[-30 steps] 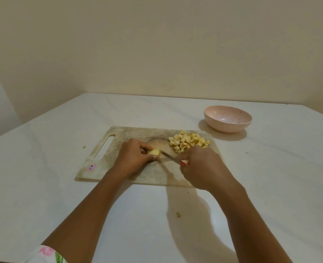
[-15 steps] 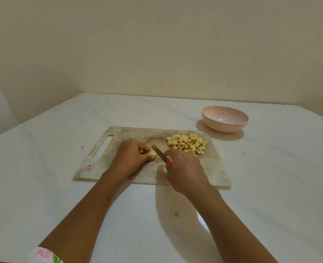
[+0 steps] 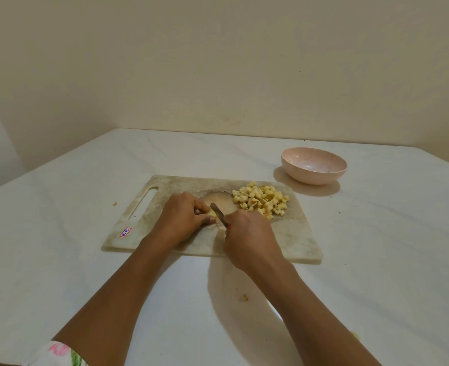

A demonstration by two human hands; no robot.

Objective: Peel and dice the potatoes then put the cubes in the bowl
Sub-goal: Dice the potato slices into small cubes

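Lying on the cutting board (image 3: 297, 241), a small pale-yellow potato piece (image 3: 212, 213) shows only as a sliver at the tips of the left hand (image 3: 183, 217). That hand's fingers and thumb are curled over it and pin it down, so most of the piece is hidden beneath them. The knife (image 3: 217, 211) has its blade against the exposed right end of the piece, angled up and away to the left. A bit of its red handle peeks out where the right hand (image 3: 247, 233) is wrapped firmly around it, just right of the left hand and nearly touching it.

Beyond the blade, toward the board's far right corner, sits a heap of potato cubes (image 3: 261, 200), near the knife but clear of both hands. The board is worn and stained, with a slot handle (image 3: 145, 203) at its left end and a small red-and-blue sticker (image 3: 125, 231) near the front left corner.

The pink bowl (image 3: 313, 166) stands on the white table (image 3: 59, 260) past the board's far right corner, apart from it and with no cubes in it. A potato scrap (image 3: 244, 297) lies on the table in front of the board between the forearms, and another crumb (image 3: 114, 203) lies left of the board. A floral sleeve (image 3: 59, 352) shows at the lower left edge.
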